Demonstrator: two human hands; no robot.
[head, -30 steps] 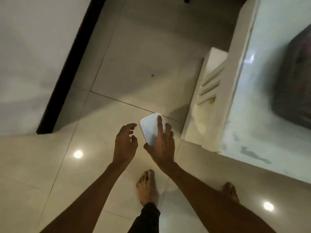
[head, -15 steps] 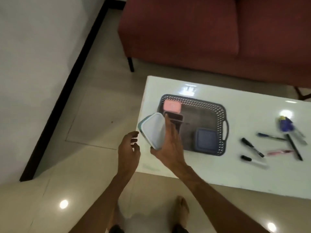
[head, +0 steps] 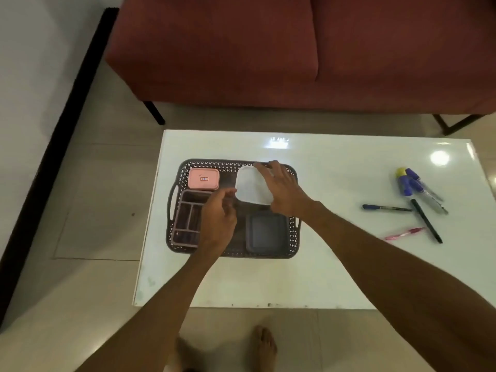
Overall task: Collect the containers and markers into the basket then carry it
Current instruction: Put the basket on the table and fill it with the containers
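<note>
While right grip [head: 280, 190] holds it, white container [head: 249, 189] over basket [head: 230, 164]

Head-worn camera looks steeply down (wide-angle) onto the table [head: 335, 178].

Dim, soft picture; ceiling-light glare on table [head: 349, 167].

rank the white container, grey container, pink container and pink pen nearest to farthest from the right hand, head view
1. white container, under the right hand
2. grey container, basket's near right
3. pink container, basket's far left
4. pink pen, table's right side
</note>
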